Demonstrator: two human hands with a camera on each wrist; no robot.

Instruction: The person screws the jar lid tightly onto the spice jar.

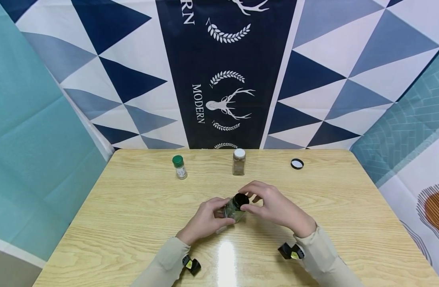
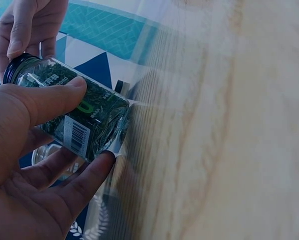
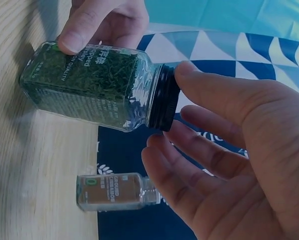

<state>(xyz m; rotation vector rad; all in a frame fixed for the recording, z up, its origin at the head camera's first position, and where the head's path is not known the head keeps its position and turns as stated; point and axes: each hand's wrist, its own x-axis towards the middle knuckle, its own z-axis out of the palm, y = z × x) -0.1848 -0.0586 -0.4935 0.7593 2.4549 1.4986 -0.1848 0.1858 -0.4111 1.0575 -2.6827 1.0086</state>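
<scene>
A square glass jar of chopped parsley (image 3: 84,85) with a black screw cap (image 3: 163,97) is tilted above the table. My left hand (image 1: 208,219) grips its body, the thumb lying across the label in the left wrist view. At the other end, my right hand (image 1: 274,203) has its thumb and fingertips around the rim of the black cap. The remaining right fingers are loosely bent below the cap in the right wrist view. A barcode label (image 2: 76,135) shows on the jar's side in the left wrist view.
Toward the back of the wooden table (image 1: 133,215) stand a small green-capped jar (image 1: 180,167) and a ground cinnamon jar (image 1: 239,162) with a white top. A loose black lid (image 1: 297,163) with a white inside lies at the back right. Patterned cloth hangs behind the table.
</scene>
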